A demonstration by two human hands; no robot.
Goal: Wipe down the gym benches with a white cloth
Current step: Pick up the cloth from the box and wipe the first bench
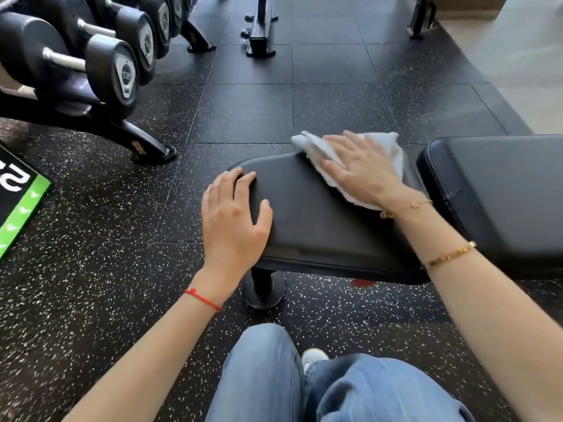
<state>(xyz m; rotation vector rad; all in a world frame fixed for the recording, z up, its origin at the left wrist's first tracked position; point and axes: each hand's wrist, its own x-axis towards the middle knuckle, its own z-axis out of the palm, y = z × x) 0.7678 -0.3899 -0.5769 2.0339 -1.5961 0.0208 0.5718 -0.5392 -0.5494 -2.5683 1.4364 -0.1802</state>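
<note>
**K:** Left hand [233,214] flat on near-left corner of black seat pad [320,214], fingers spread wide, palm down, gripping nothing. Red string on that wrist.

**M:** Further left?

**K:** Dumbbell rack [91,65] upper left, black heads in a row, chrome handles. Green and black mat [18,202] at left edge, on speckled rubber floor [243,111].

**M:** Cloth?

**K:** White cloth [393,150] bunched on far-right corner of same seat pad, one end poking past far edge. Pinned under right hand [359,169]: palm pressed down, fingers splayed over cloth, not curled round it.

**M:** Hands touching?

**K:** No. Apart, bare pad between.

**M:** Right arm?

**K:** Two gold bracelets, one at wrist, one further up forearm.

**M:** Rest of bench?

**K:** Second pad [499,202] just right of seat pad, narrow gap between. Right part cut off by frame edge. Bench foot [263,289] on floor below seat pad's near edge. Small red mark on floor just right of foot.

**M:** Bottom?

**K:** Blue jeans [274,376], white shoe tip between legs.
</note>
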